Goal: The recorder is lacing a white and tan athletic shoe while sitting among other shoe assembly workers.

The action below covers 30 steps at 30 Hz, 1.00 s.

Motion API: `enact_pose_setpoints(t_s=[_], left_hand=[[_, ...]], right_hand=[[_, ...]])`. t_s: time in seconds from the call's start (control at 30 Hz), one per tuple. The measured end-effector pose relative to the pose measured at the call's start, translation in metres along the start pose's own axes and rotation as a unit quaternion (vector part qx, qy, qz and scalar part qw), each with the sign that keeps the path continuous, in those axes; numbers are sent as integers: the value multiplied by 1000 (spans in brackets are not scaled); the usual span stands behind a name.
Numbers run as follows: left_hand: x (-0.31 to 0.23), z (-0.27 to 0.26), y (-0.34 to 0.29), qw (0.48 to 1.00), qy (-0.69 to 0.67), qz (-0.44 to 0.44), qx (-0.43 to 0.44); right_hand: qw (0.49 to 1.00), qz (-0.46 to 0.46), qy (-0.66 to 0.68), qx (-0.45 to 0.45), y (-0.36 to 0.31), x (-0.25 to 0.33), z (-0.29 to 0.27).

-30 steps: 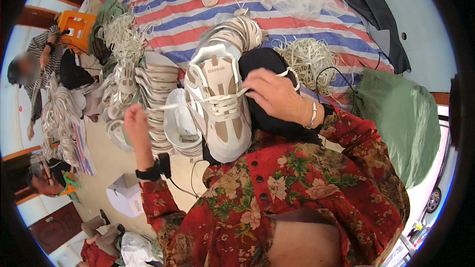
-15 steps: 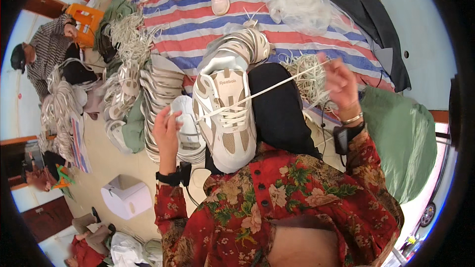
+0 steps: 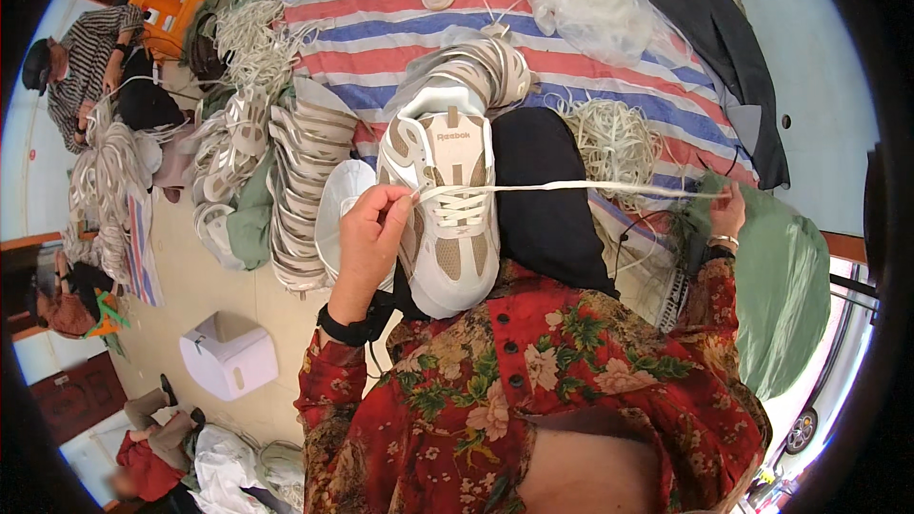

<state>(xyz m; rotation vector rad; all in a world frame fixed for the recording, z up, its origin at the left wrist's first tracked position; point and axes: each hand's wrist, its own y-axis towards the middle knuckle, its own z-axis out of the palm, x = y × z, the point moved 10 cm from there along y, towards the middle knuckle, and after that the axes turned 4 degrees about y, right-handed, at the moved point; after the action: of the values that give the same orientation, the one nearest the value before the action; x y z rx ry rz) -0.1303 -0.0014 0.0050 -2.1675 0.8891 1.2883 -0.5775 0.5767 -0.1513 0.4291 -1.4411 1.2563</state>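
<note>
On my lap, toe toward me, lies a white and tan shoe upper [image 3: 447, 271] with laces crossed through its lower eyelets. A cream shoelace [image 3: 571, 186] runs from those crossings to the right, stretched nearly straight over my black-clad right knee. My right hand [image 3: 729, 211] is closed on its far part, out at the right. At the upper's left edge, my left hand [image 3: 376, 228] pinches thumb and forefinger together by the eyelets, seemingly on the lace. Beyond the upper, a curved row of nested uppers [image 3: 486, 71] stretches away.
A tangled pile of shoelaces [image 3: 614, 141] lies past my right knee on a striped sheet [image 3: 381, 5]. Stacked uppers [image 3: 309, 186] stand at left. A green cloth bundle [image 3: 776, 295] lies at right, a white bin [image 3: 228, 357] at lower left. Several people sit at the left.
My right hand has swung outward and down to the right, drawing the lace out level. The left hand has moved right onto the upper's edge, its fingers now pinched.
</note>
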Motion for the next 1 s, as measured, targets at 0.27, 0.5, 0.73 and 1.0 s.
enact_pose_setpoints(t_s=[0.27,0.5,0.73,1.0], left_hand=[[-9,19,5,989,73,41,124],[35,22,1,967,-142,-169,129],[32,25,6,976,-168,-123,60],[50,26,9,971,-167,-138,104]], right_hand=[[918,36,-152,364,-98,-67,142],[739,-26,-279,613,-360,-86,270],[542,-327,-409,657,-445,-100,275],[485,-371,-455,649,-452,-115,281]])
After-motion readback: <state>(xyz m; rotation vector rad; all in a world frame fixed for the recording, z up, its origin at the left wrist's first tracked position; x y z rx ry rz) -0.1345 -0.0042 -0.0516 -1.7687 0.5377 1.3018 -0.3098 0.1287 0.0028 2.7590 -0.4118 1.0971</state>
